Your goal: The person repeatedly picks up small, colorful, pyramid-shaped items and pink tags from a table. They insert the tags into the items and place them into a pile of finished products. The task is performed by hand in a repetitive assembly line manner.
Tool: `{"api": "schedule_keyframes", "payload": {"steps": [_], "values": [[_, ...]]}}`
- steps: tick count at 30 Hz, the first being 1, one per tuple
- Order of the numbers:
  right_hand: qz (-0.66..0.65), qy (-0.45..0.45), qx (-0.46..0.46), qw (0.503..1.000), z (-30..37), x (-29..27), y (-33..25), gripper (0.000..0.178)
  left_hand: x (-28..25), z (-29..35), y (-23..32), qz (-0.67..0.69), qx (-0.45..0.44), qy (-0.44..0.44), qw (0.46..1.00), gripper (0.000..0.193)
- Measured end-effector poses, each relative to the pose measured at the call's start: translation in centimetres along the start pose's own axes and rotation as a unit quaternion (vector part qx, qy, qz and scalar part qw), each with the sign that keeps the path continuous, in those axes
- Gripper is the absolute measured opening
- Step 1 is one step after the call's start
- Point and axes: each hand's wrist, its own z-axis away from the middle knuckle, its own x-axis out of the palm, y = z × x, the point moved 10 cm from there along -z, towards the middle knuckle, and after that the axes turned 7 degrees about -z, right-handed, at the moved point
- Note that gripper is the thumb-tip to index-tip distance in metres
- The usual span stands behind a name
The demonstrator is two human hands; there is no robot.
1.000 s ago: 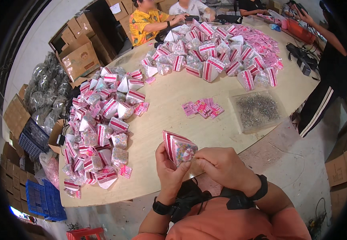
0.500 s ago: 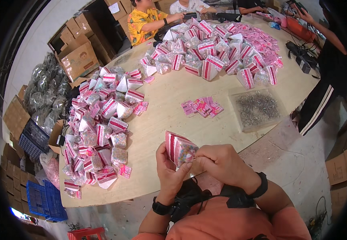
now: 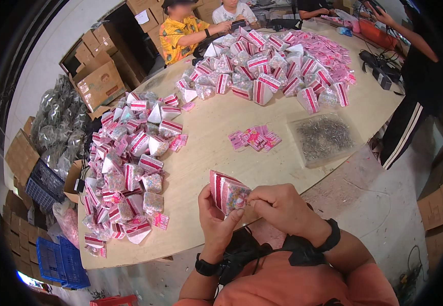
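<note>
My left hand (image 3: pixel 214 224) is closed around a cake-slice-shaped piece (image 3: pixel 224 195), pink, white and dark red striped, with a speckled, many-coloured side. It is held tilted over the table's near edge. My right hand (image 3: pixel 285 210) pinches at the right edge of this piece; whatever lies between its fingertips is hidden. Beyond my hands lie several flat pink printed tags (image 3: pixel 256 138). To their right stands a clear plastic box (image 3: pixel 319 163) holding many small metal pins or clasps (image 3: pixel 326 133).
Similar cake-slice pieces form one heap (image 3: pixel 132 176) at the left and another (image 3: pixel 262 69) at the far side, beside spread pink tags (image 3: pixel 326 51). People sit and stand around the table (image 3: pixel 201 153). Blue crates (image 3: pixel 62 260) and cardboard boxes (image 3: pixel 99 84) stand at the left.
The view has shifted slightly. Both hands keep almost the same hold on the cake-slice piece, which has turned a little.
</note>
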Motion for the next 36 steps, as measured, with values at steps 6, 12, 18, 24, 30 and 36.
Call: {"api": "schedule_keyframes", "payload": {"steps": [6,12,18,24,30,36], "values": [[0.022,0.021,-0.002,1.000,0.3,-0.2,0.1,0.011,0.1,0.1,0.3,-0.021,0.010,0.000,1.000,0.074],[0.078,0.042,-0.058,0.994,0.5,-0.2,-0.8,0.010,0.2,0.2,0.2,-0.023,-0.005,0.003,1.000,0.073],[0.061,0.028,-0.055,0.996,0.2,-0.4,-0.6,0.010,0.1,0.1,-0.4,-0.024,-0.017,0.002,1.000,0.072],[0.113,0.014,-0.058,0.992,0.2,0.0,-0.2,0.011,0.0,-0.1,-0.4,-0.028,-0.017,0.018,0.999,0.073],[0.171,-0.003,-0.090,0.981,0.1,0.5,-0.7,0.008,0.1,-0.2,-0.8,-0.064,-0.033,0.005,0.997,0.069],[0.225,-0.014,-0.086,0.971,-0.1,1.1,-0.1,0.005,0.1,-0.3,-1.2,-0.128,-0.054,-0.016,0.990,0.066]]}}
